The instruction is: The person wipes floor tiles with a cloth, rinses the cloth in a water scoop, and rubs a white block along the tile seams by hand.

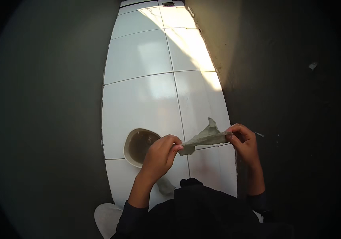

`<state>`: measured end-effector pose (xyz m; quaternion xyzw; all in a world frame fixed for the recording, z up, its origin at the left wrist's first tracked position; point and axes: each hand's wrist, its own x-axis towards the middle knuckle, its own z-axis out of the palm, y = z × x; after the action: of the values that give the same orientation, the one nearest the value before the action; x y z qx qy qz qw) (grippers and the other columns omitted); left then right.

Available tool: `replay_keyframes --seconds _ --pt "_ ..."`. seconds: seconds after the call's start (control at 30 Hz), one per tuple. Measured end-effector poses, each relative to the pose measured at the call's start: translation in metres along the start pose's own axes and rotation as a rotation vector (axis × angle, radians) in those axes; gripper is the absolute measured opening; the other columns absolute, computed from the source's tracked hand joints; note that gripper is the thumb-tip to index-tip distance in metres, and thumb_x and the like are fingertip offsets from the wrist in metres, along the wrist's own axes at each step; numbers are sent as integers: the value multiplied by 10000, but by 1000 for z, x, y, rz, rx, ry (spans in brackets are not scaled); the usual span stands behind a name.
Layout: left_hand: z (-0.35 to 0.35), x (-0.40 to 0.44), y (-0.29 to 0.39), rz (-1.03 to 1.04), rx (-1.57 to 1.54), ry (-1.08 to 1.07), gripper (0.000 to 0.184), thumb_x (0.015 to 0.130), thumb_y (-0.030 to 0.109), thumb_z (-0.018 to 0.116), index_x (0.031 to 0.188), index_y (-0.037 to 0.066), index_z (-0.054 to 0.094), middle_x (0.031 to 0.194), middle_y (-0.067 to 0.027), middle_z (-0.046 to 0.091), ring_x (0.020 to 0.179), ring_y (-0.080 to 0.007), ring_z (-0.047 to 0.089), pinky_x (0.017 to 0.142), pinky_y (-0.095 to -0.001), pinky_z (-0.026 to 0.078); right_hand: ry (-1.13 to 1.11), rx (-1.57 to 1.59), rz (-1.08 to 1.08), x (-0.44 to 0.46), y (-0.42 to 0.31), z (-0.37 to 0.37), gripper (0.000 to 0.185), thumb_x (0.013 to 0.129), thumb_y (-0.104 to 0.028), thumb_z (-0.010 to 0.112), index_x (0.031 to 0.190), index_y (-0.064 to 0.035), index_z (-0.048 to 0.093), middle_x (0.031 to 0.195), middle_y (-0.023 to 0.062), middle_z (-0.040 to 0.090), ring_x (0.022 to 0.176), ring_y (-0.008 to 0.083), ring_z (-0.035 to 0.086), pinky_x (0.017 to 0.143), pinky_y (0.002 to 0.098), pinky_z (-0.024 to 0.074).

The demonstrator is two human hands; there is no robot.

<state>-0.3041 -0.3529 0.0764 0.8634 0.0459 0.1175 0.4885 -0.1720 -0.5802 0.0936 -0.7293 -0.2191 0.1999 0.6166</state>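
Thumb and fingers (176, 148) of the left hand (158, 155) are closed in a pinch on one end of a thin grey-green sheet (206, 139), with no gap showing at the tips. Fingers of the right hand (245, 144) nip its other end in the same way, thumb below and forefinger above. Between them the sheet stretches nearly level, gathered into folds, with a pointed flap standing up near the middle and a ragged edge hanging by the left thumb. Whether it is cloth or something else, I cannot tell.

Just beside the left hand, and partly hidden by it, a pale bowl (127, 147) holds murky brownish liquid. Below the left wrist, a second greyish piece (165, 186) lies on the white tiles (138, 107). Dark sleeves (132, 217) cover the forearms' lower parts, next to a dark garment (206, 217). Farther off, sunlight falls across the tiles' far right side. Grey ground (58, 119) flanks the tiles, with a small pale scrap (313, 65) at right.
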Motion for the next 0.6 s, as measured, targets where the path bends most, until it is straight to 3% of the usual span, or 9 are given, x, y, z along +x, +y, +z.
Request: replay_keyframes --seconds 0.1,0.13,0.33,0.4,0.47,0.6 --pt "2 -7 12 -74 -32 -121 88 885 57 571 949 17 525 857 -116 624 787 -249 621 690 -340 479 -26 -124 -56 -11 -4 -11 63 834 -11 574 886 12 601 834 56 605 774 118 572 732 257 458" --pt "4 -9 12 12 -2 -114 137 867 26 571 994 20 521 887 -131 618 794 -283 621 673 -349 486 -29 -206 -92 -14 -3 -14 66 824 -4 564 880 13 592 823 57 600 743 117 558 705 257 451" --pt "26 -8 1 25 21 -52 209 812 -37 562 1012 20 546 925 -129 615 836 -322 616 686 -384 492 29 -431 -48 -11 13 -24 95 830 -12 526 908 -16 579 814 35 595 697 93 506 638 230 397" --pt "28 3 2 43 61 -5 204 802 -45 563 995 21 559 913 -128 616 830 -316 616 689 -383 494 114 -350 -41 -3 20 -21 100 827 -10 523 907 -22 580 827 28 598 706 84 504 637 228 390" --pt "27 14 7 258 192 172 188 776 -58 566 945 23 583 889 -119 621 808 -297 616 684 -377 494 245 -156 -71 1 26 -18 120 809 7 509 896 -33 581 864 18 606 745 74 510 669 226 393" --pt "35 10 14 319 255 128 184 763 -42 578 934 24 595 878 -109 626 801 -291 612 680 -377 495 185 -202 -111 -4 33 -33 176 779 42 496 907 -31 593 863 37 604 815 122 564 724 241 420"
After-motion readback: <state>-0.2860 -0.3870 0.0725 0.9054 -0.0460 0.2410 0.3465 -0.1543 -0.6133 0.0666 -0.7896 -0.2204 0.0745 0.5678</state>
